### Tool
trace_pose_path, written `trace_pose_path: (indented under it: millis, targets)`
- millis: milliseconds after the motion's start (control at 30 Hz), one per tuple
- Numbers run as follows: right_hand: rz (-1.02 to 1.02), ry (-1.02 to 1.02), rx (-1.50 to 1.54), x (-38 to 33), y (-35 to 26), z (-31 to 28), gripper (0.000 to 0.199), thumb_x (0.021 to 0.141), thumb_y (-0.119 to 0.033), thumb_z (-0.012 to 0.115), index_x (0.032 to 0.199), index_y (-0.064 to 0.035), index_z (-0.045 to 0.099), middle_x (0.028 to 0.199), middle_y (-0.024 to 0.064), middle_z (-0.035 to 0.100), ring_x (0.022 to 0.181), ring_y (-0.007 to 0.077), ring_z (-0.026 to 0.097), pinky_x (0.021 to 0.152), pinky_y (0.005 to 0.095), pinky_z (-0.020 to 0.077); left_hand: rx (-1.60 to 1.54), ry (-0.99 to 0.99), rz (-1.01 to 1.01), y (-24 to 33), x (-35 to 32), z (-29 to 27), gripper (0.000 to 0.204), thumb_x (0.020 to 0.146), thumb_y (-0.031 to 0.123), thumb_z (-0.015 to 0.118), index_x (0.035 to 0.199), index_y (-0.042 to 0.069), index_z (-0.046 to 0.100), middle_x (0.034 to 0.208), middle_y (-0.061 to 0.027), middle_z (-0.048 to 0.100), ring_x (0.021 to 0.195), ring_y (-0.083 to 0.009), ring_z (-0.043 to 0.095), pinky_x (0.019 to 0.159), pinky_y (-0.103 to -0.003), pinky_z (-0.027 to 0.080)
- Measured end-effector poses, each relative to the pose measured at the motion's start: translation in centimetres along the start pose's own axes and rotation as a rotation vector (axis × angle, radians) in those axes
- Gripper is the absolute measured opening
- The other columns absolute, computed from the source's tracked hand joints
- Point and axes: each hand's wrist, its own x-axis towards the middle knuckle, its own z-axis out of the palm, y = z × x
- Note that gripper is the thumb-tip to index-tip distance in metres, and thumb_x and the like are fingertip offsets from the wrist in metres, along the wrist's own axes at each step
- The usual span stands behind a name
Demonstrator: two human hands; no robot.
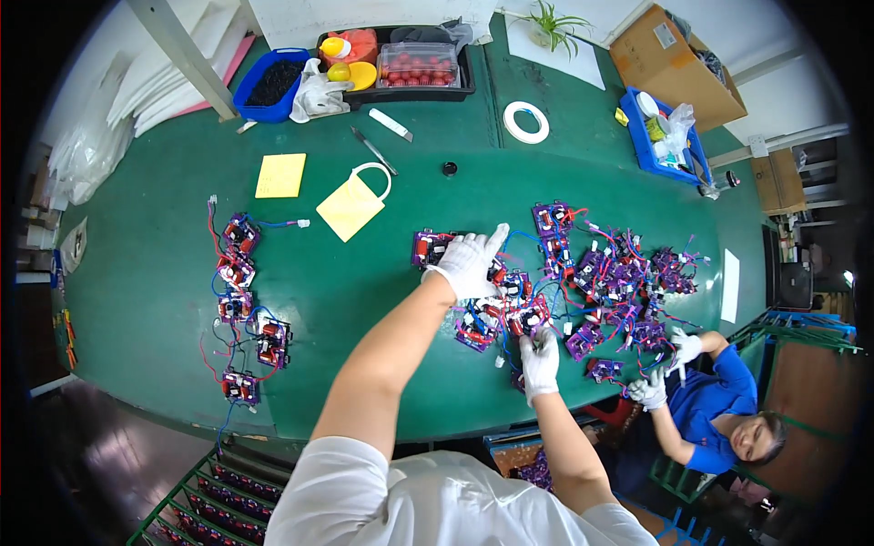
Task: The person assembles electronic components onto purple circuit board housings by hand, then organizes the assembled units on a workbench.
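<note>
My left hand [469, 264], in a white glove, lies over purple circuit boards with red and black parts at the table's middle. One finger stretches out up and to the right; a circuit board [428, 247] shows beside it, partly covered. My right hand [540, 364], gloved too, is closer to me, its fingers bent together at the lower edge of another circuit board [526, 318]. Red and blue wires tangle around these boards. Both palms are hidden.
A column of wired boards [235, 305] lies left; a larger tangled pile [628, 273] lies right. There, a co-worker's gloved hands [648, 389] touch boards. Yellow notes [280, 176], a tape roll [526, 122], a knife [391, 125], blue bins [271, 111] and a black tray [364, 96] lie farther back.
</note>
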Motion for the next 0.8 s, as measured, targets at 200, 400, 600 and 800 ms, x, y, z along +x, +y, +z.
trace_pose_path:
  millis: [200, 400, 600, 800]
  targets:
    - [0.122, -0.043, 0.256, 1.2, 2.2, -1.4, 0.050, 0.084, 0.000, 0.058, 0.129, 0.0022, 0.035, 0.095, 0.0027, 0.051, 0.083, 0.0120, 0.048, 0.079, 0.0239, 0.0419, 0.162, -0.407, -0.112, 1.5, -3.9, 0.2, 0.047, 0.074, 0.052, 0.059, 0.089, 0.008, 0.065, 0.087, -0.0118, 0.061, 0.090, -0.0258, 0.058, 0.084, -0.043, 0.041]
    - [-0.200, 0.008, 0.176, 5.2, 2.1, -3.5, 0.064, 0.080, -0.010, 0.069, 0.130, 0.0021, 0.031, 0.121, 0.0122, 0.047, 0.106, 0.0216, 0.050, 0.093, 0.0306, 0.0413, 0.168, -0.091, -0.021, 2.8, -13.9, 1.3, 0.056, 0.080, 0.036, 0.056, 0.126, 0.007, 0.044, 0.099, -0.0137, 0.056, 0.087, -0.0283, 0.057, 0.084, -0.043, 0.041]
    - [-0.326, -0.327, -0.342, 8.7, -3.5, -2.0, 0.064, 0.069, -0.029, 0.075, 0.119, 0.0010, 0.048, 0.098, 0.0182, 0.054, 0.088, 0.0290, 0.055, 0.078, 0.0359, 0.0454, 0.163, -0.286, -0.374, 9.6, -13.2, 0.6, 0.088, 0.069, 0.057, 0.064, 0.136, 0.008, 0.034, 0.110, -0.0182, 0.055, 0.103, -0.0304, 0.055, 0.090, -0.043, 0.040]
    - [-0.036, -0.538, 0.782, 7.3, 2.3, 1.3, 0.056, 0.075, -0.019, 0.072, 0.124, -0.0135, 0.045, 0.119, 0.0175, 0.052, 0.115, 0.0359, 0.050, 0.096, 0.0474, 0.0415, 0.133, -0.108, -0.857, 13.5, -11.0, 3.2, 0.092, 0.068, 0.066, 0.057, 0.138, 0.011, 0.034, 0.118, -0.0156, 0.054, 0.110, -0.0275, 0.053, 0.094, -0.040, 0.039]
